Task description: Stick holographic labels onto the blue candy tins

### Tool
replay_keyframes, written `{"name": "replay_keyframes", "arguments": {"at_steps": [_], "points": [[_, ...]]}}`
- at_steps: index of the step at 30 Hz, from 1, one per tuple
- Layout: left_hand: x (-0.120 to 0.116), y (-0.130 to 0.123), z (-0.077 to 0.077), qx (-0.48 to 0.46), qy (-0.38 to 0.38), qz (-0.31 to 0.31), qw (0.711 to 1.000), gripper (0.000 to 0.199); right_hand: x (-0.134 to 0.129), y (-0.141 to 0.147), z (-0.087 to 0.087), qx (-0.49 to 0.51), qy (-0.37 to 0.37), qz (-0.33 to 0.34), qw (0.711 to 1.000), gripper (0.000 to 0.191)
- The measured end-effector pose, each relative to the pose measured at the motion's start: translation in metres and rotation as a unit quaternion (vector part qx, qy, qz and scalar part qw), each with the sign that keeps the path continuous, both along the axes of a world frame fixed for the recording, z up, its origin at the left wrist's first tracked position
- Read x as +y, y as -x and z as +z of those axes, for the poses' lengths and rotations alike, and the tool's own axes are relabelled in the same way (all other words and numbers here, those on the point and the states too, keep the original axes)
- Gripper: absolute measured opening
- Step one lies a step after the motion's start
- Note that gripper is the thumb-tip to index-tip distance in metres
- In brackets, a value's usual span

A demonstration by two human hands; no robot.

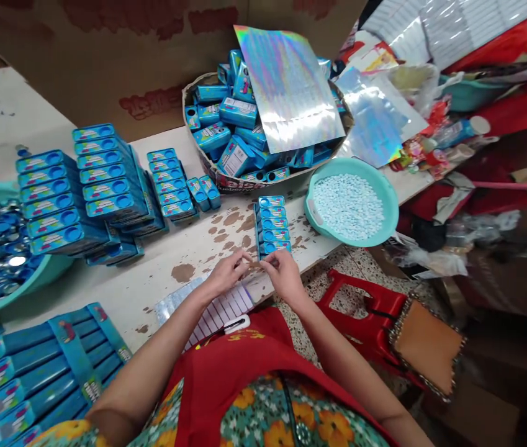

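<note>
My left hand [229, 271] and my right hand [283, 273] are close together over the table, just at the near end of a short row of blue boxes [274, 223]. The fingers of both are pinched, with a small thing between them that I cannot make out. Beneath my left forearm lies a sheet with rows of white strips [228, 308]. Right of the row stands a teal basin [351, 202] of small pale blue pieces.
Stacks of blue boxes [112, 180] stand at the left, beside a teal basin [42, 276] of shiny round caps. Behind is a carton [226, 184] of loose blue boxes under a holographic sheet [291, 87]. A red stool [365, 316] stands at the right.
</note>
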State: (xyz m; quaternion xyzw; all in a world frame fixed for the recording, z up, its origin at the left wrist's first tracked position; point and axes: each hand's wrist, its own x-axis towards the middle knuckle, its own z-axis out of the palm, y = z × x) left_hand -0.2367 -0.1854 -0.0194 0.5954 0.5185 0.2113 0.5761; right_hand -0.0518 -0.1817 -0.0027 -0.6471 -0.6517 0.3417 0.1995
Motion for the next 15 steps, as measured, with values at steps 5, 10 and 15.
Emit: {"name": "replay_keyframes", "arguments": {"at_steps": [5, 10, 15], "points": [[0.048, -0.035, 0.0, 0.044, -0.063, -0.028, 0.997, 0.012, 0.028, -0.027, -0.014, -0.085, -0.039, -0.07, 0.993, 0.009], [0.057, -0.049, -0.026, 0.073, -0.046, 0.001, 0.996, 0.013, 0.043, -0.035, -0.032, -0.078, -0.056, -0.111, 0.989, 0.007], [0.03, -0.06, -0.04, 0.226, -0.083, 0.053, 0.969, 0.026, 0.04, -0.037, -0.046, 0.033, -0.058, -0.175, 0.982, 0.029]]}}
